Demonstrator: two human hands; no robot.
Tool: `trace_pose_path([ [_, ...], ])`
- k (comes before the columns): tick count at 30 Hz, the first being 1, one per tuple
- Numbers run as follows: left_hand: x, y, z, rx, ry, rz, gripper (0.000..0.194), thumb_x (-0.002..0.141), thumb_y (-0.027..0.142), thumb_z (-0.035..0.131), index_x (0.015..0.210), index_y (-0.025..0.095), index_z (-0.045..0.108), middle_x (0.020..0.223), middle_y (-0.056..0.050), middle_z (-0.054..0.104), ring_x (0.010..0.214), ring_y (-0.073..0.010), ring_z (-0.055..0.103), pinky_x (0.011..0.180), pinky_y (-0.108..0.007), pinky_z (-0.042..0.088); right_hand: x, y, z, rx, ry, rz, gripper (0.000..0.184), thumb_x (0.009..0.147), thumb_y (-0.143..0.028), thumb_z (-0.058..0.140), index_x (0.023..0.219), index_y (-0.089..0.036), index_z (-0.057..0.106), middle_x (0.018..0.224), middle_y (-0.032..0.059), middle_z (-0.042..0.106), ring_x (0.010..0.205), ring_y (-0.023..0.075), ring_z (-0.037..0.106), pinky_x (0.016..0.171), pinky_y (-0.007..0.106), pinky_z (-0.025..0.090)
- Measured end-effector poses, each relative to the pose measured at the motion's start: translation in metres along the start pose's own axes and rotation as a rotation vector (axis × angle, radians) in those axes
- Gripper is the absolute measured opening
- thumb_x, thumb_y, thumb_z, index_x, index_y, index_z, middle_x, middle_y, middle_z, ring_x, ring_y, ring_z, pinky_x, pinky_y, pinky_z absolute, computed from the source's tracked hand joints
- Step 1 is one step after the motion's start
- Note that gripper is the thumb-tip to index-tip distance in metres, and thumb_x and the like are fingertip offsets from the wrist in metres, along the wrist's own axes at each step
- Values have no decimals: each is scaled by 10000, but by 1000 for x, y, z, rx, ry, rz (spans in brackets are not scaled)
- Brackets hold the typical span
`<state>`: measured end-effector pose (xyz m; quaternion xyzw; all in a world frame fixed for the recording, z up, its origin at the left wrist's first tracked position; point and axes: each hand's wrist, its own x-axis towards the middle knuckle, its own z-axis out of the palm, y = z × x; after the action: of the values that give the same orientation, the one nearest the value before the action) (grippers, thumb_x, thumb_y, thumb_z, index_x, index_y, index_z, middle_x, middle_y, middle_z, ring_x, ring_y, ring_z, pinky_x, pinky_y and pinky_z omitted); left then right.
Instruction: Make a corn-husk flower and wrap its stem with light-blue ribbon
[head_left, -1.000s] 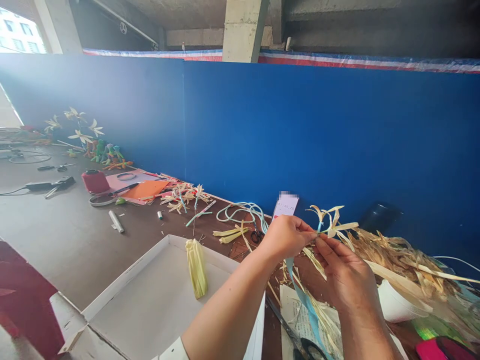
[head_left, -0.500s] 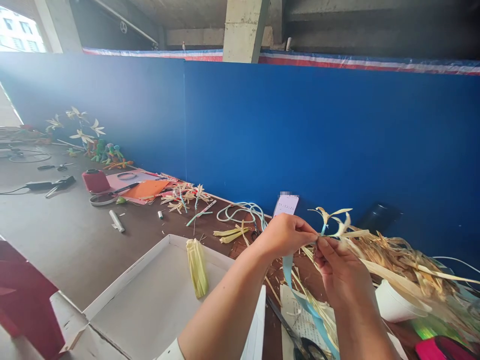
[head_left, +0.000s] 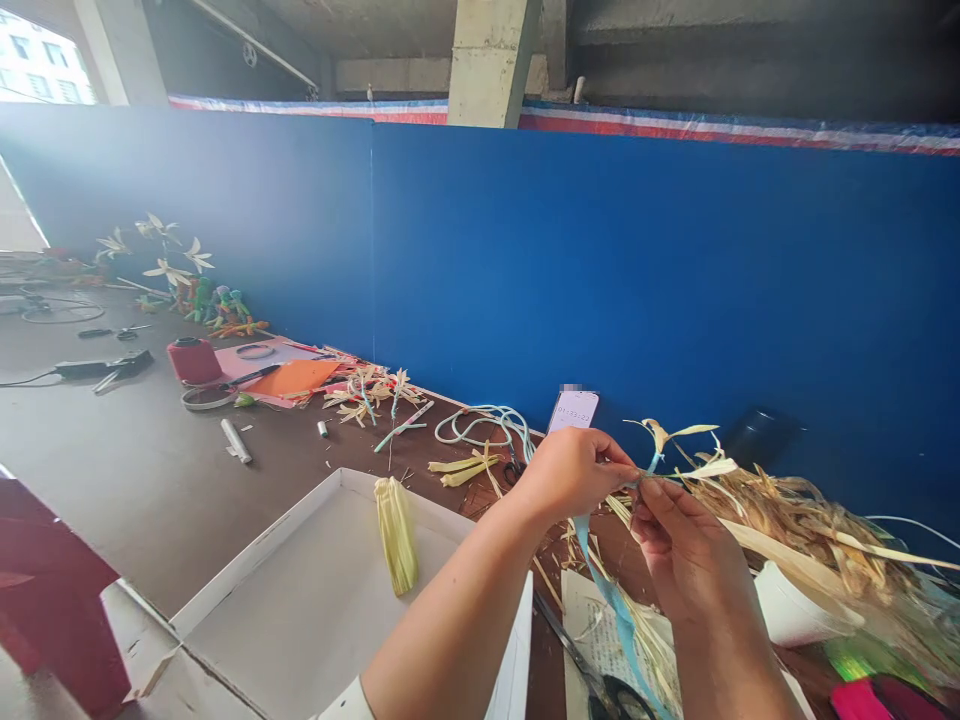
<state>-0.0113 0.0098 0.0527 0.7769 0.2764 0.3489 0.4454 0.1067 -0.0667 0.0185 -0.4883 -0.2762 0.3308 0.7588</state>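
Close together over the table, my left hand point(head_left: 574, 475) and my right hand point(head_left: 686, 535) pinch the stem of a corn husk flower point(head_left: 658, 438) with their fingertips. Pale, narrow petals spread above the fingers, and the short stem looks wrapped in light blue. A light blue tape strip point(head_left: 619, 615) hangs from near the left fingers, twisting down toward the bottom edge. Fingers hide the exact spot where tape meets stem. Below the hands lie a printed sheet point(head_left: 581, 605) and dark-handled scissors point(head_left: 600, 685).
A shallow white box point(head_left: 262, 590) holds a yellow-green husk piece point(head_left: 396, 535). Dried husks point(head_left: 802, 530) and a white cup point(head_left: 799, 610) are at right. A phone point(head_left: 574, 410) leans on the blue partition point(head_left: 660, 260). Small husk flowers point(head_left: 367, 390) and blue cord point(head_left: 480, 428) lie behind the box.
The flower has turned in my fingers, so its petals point differently. The hanging blue tape has twisted and shifted slightly. Both hands stay in nearly the same place.
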Motion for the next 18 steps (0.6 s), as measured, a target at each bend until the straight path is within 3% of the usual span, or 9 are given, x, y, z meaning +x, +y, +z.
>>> trace_pose_path([
  [5, 0, -1, -1, -55, -10, 6, 319, 706, 455, 605, 811, 167, 690, 651, 5, 604, 573, -91, 471, 534, -220, 340, -1, -1, -1, 82, -6, 43, 326, 474, -298, 865, 711, -183, 672, 643, -22, 585, 568, 59, 484, 499, 154, 421],
  [10, -1, 1, -6, -141, -52, -15, 417, 666, 523, 642, 806, 134, 696, 621, 3, 566, 561, -81, 436, 519, -217, 313, -2, -2, -2, 82, -55, -16, 281, 525, -298, 840, 734, -190, 686, 680, 1, 620, 553, 77, 500, 504, 193, 450],
  [18, -1, 1, -8, -233, -151, -26, 441, 652, 523, 662, 851, 134, 722, 732, -23, 644, 694, -116, 534, 644, -221, 400, -5, -1, -3, 122, -113, -10, 244, 546, -295, 825, 730, -219, 685, 662, -9, 606, 493, 57, 423, 456, 185, 416],
])
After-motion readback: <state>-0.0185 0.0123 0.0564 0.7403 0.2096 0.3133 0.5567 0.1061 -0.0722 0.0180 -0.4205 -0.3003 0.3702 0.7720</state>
